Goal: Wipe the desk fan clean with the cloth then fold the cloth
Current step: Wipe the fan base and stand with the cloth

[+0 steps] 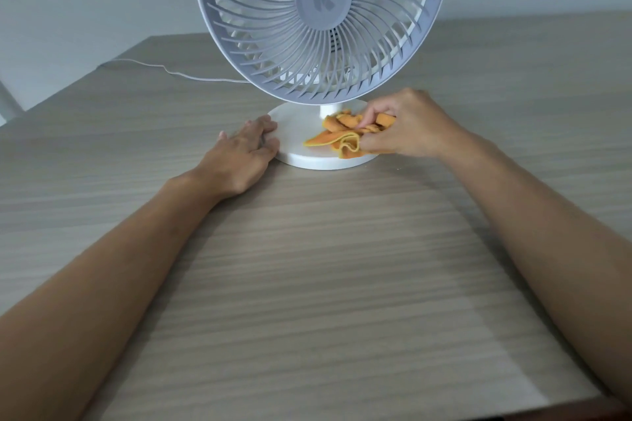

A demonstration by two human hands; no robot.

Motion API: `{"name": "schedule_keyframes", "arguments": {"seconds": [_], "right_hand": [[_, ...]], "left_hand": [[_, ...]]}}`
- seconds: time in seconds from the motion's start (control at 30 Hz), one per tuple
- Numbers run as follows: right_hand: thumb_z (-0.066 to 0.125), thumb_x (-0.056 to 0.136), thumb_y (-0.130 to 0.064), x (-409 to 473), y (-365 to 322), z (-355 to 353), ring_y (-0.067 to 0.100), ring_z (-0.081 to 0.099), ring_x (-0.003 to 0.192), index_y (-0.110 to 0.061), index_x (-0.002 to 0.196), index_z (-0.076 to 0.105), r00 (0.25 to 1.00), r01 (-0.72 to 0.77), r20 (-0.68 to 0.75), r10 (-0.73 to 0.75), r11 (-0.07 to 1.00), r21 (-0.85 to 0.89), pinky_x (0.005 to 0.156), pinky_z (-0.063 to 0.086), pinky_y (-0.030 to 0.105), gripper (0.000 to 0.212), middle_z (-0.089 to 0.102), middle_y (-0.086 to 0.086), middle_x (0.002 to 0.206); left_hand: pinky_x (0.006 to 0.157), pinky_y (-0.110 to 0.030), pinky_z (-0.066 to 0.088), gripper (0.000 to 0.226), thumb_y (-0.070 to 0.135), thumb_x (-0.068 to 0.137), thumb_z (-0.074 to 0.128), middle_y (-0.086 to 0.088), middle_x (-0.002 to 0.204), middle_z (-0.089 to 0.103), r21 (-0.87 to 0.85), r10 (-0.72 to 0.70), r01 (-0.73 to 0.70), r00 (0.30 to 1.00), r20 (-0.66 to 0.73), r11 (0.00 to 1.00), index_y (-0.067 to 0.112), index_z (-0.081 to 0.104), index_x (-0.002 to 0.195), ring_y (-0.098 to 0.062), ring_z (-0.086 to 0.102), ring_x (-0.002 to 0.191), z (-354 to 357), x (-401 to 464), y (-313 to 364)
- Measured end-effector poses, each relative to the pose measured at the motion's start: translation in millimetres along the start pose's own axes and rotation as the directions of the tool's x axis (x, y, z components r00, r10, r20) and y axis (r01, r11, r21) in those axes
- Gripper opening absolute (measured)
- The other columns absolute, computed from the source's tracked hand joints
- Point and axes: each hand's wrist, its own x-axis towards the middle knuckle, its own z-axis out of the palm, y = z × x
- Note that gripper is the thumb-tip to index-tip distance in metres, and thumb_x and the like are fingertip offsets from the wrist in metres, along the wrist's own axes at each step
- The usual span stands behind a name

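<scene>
A white desk fan (321, 17) stands on the table, its round grille facing me, on a short neck above a flat round base (301, 123). An orange cloth (342, 135) lies crumpled on the right half of that base. My right hand (407, 126) pinches the cloth from the right, fingers closed on its folds. My left hand (246, 150) rests flat on the table with its fingertips against the left edge of the base, holding nothing.
The wood-grain table (307, 284) stretches toward me between my forearms. A white power cord (164, 68) runs from behind the fan to the table's far left edge. A plain wall stands behind the table.
</scene>
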Motion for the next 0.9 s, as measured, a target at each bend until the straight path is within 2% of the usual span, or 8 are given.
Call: {"name": "schedule_keyframes", "arguments": {"seconds": [0.1,0.2,0.3,0.43,0.53,0.63,0.8,0.9], "right_hand": [[0.081,0.063,-0.019,-3.1,17.9,-20.8,-0.007,0.060,0.075,-0.026,0.067,0.066,0.997,-0.079,-0.018,0.078,0.992,-0.095,0.065,0.039,0.002,0.017,0.074,-0.002,0.088],[0.081,0.065,-0.013,-8.3,31.2,-33.7,0.007,0.064,0.091,-0.021,0.072,0.069,0.986,-0.154,-0.084,0.144,0.979,-0.135,0.069,0.039,0.004,0.016,0.076,0.004,0.100],[0.078,0.069,-0.014,-8.8,28.2,-38.2,0.018,0.062,0.089,-0.014,0.084,0.074,0.933,-0.215,-0.308,0.187,0.975,-0.059,0.064,0.038,0.012,0.015,0.073,0.007,0.095],[0.069,0.075,-0.020,1.6,12.8,-32.4,0.013,0.053,0.080,-0.017,0.092,0.073,0.836,-0.210,-0.504,0.216,0.975,0.069,0.065,0.032,0.014,0.018,0.062,-0.001,0.084],[0.062,0.086,-0.019,6.7,6.6,-11.1,0.024,0.061,0.096,-0.014,0.110,0.070,0.914,-0.153,-0.379,0.143,0.988,0.003,0.075,0.037,0.019,0.026,0.071,0.009,0.105],[0.055,0.096,-0.028,8.6,7.0,9.8,0.028,0.059,0.117,-0.017,0.130,0.061,0.999,-0.039,-0.042,0.034,0.991,-0.126,0.093,0.041,0.028,0.036,0.066,0.009,0.127],[0.060,0.093,-0.038,11.6,5.0,3.3,0.026,0.061,0.100,-0.023,0.111,0.072,0.998,0.012,0.066,0.002,0.978,-0.210,0.083,0.047,0.030,0.027,0.071,0.008,0.102],[0.068,0.088,-0.037,1.1,-6.8,-9.3,-0.003,0.062,0.086,-0.037,0.105,0.074,0.975,0.072,0.219,-0.036,0.985,-0.159,0.074,0.044,0.016,0.019,0.073,-0.019,0.090]], "left_hand": [[0.120,-0.043,-0.001,0.045,0.034,0.103,0.032,0.007,0.159,0.027,-0.010,-0.001,0.001,1.000,-0.003,1.000,0.023,0.033,0.147,-0.014,0.017,0.149,-0.4,0.4,-0.5],[0.120,-0.043,-0.001,0.046,0.033,0.103,0.033,0.006,0.159,0.028,-0.018,0.007,-0.007,1.000,-0.009,1.000,0.021,0.033,0.147,-0.015,0.018,0.149,0.6,0.5,0.3],[0.120,-0.043,0.000,0.046,0.032,0.103,0.033,0.007,0.158,0.030,-0.025,0.010,-0.010,1.000,-0.024,1.000,0.019,0.032,0.148,-0.015,0.019,0.149,1.6,0.3,1.0],[0.120,-0.042,0.001,0.045,0.031,0.103,0.034,0.008,0.156,0.032,-0.023,0.015,-0.015,0.999,-0.029,1.000,0.019,0.032,0.147,-0.014,0.020,0.148,2.4,0.9,1.2],[0.120,-0.042,0.001,0.045,0.032,0.103,0.035,0.009,0.155,0.033,-0.039,0.008,-0.009,0.999,-0.033,0.999,0.020,0.033,0.146,-0.014,0.024,0.147,2.4,2.3,0.9],[0.121,-0.040,0.001,0.052,0.043,0.100,0.039,0.006,0.151,0.039,-0.042,-0.008,0.008,1.000,-0.013,0.999,0.022,0.033,0.147,-0.014,0.033,0.142,0.6,1.0,1.4],[0.121,-0.044,0.003,0.072,0.062,0.090,0.043,0.010,0.156,0.029,0.065,0.054,-0.053,0.998,-0.013,0.996,0.021,0.030,0.147,-0.013,0.029,0.143,0.5,-3.5,3.9],[0.121,-0.046,0.005,0.072,0.061,0.089,0.046,0.009,0.157,0.029,0.071,0.062,-0.060,0.998,-0.027,0.996,0.020,0.032,0.146,-0.014,0.029,0.144,-0.5,-3.2,2.9]]}}
